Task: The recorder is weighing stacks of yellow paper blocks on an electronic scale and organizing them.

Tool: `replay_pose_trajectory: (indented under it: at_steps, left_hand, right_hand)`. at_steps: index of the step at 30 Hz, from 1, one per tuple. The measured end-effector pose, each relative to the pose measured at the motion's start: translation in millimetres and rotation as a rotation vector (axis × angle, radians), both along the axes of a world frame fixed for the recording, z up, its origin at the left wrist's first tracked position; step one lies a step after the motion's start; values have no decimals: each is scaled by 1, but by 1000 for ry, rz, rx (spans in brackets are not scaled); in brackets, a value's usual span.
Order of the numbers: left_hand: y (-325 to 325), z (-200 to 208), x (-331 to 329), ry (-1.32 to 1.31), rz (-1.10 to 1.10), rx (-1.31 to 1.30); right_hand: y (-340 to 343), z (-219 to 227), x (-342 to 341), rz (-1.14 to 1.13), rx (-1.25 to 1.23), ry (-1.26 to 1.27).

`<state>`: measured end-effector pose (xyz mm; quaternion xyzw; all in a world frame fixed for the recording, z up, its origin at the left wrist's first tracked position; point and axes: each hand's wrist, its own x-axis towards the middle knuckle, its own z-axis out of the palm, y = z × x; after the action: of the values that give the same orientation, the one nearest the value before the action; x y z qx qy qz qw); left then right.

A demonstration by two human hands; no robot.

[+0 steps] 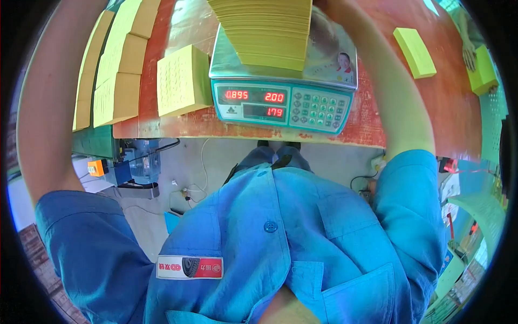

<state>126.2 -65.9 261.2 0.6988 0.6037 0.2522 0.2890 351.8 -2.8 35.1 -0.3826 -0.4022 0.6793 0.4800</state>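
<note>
A tall stack of yellow paper sheets (272,40) stands on the metal pan of a teal electronic scale (253,85), whose red digits are lit. Past the stack's right side reaches my right forearm; only a dark edge of my right hand (322,4) shows at the top, next to the stack, and its fingers are hidden. My left arm stretches up the left side, and the hand lies beyond the top edge. Left of the scale sits a yellow paper block (183,81).
Several paper stacks (121,70) line the red table (367,127) at left. One yellow block (414,52) lies at right. Farther right, another person's hand (469,56) touches a yellow-green block (482,73). Below the table are a blue motor (144,162) and cables.
</note>
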Motion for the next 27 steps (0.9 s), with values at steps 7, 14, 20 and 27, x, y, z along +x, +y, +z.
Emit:
replay_pose_trajectory:
  at_steps: [7,14,20,27]
  left_hand:
    - [8,-48,-46,-527,-332,-810]
    - [3,-54,-42,-594,-294,-698]
    - [2,-66,-48,-577,-165,-650]
    - [-75,-167,-42,-1126,-240,-593]
  right_hand:
    - [-115,-12,-1,-255,197,-332]
    - [-269,-37,-59,-494,-12,-20]
    - [-253,-54,-86,-289,-227,701]
    - [-316,7,46,-443,-129,61]
